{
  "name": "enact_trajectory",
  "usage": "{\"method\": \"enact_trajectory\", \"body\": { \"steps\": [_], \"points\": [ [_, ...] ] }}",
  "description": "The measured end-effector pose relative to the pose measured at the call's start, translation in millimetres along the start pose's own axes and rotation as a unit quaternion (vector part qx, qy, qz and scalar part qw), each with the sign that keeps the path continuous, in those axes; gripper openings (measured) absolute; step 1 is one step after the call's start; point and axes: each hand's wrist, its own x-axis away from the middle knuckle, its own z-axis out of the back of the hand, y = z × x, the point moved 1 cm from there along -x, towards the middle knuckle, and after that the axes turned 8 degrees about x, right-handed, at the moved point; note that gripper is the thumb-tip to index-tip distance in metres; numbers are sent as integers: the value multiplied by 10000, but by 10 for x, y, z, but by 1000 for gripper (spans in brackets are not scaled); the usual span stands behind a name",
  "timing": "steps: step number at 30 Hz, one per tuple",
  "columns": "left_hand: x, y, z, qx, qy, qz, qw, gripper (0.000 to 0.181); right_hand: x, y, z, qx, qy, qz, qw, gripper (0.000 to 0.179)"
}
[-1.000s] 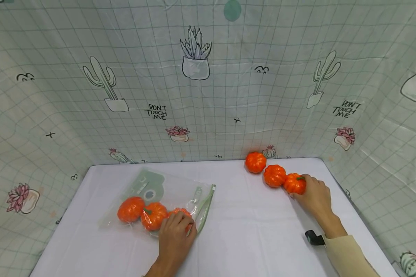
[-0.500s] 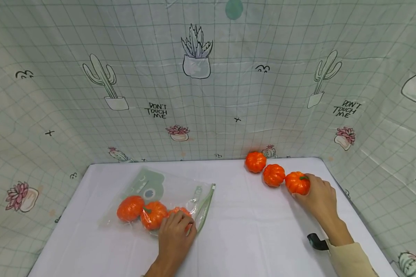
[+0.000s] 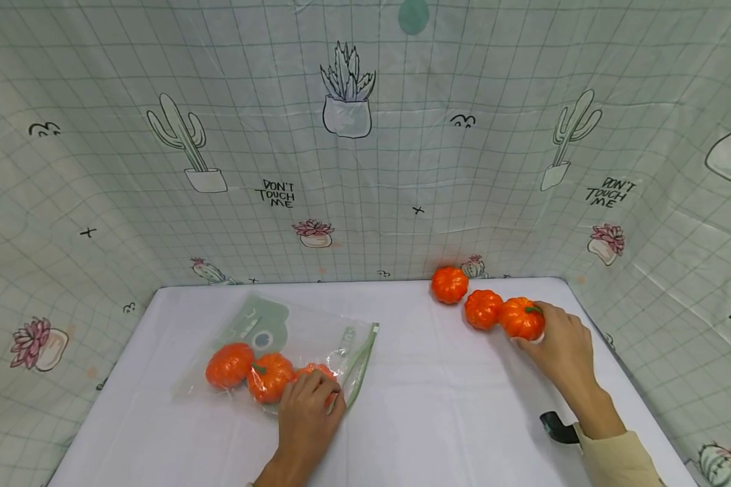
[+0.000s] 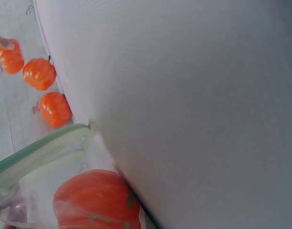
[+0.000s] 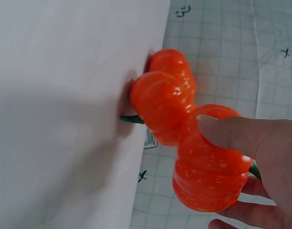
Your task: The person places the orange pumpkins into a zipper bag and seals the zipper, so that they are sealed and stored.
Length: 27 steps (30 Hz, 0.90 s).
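Note:
My right hand grips a small orange toy pumpkin with a green stem, thumb on one side and fingers on the other. It appears slightly raised from the table, at the back right. Two similar pumpkins, a middle pumpkin and a far pumpkin, stand in a row beside it. My left hand holds the near side of a clear zip bag, fingers curled over it. Inside lie a left pumpkin, a stemmed pumpkin and a third, partly hidden by my hand.
A white cloth covers the table. Behind it and at the sides hangs a gridded cloth printed with cacti. A black curved object shows at my right wrist. The bag's green-edged mouth faces right.
My right hand has lifted its pumpkin a little and shifted slightly right. My left hand and the bag have stayed in place.

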Motion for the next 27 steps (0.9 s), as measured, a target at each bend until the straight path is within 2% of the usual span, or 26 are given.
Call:
{"method": "enact_trajectory", "body": {
  "steps": [14, 27],
  "points": [
    [0, -2, -4, 43, -41, 87, 9999, 24, 38, -206, 90, -193, 21, 170, 9997, 76],
    [-2, 8, -5, 39, -149, 176, 9997, 24, 91, -470, 21, -351, -30, 507, 9981, 77]
  ]
}}
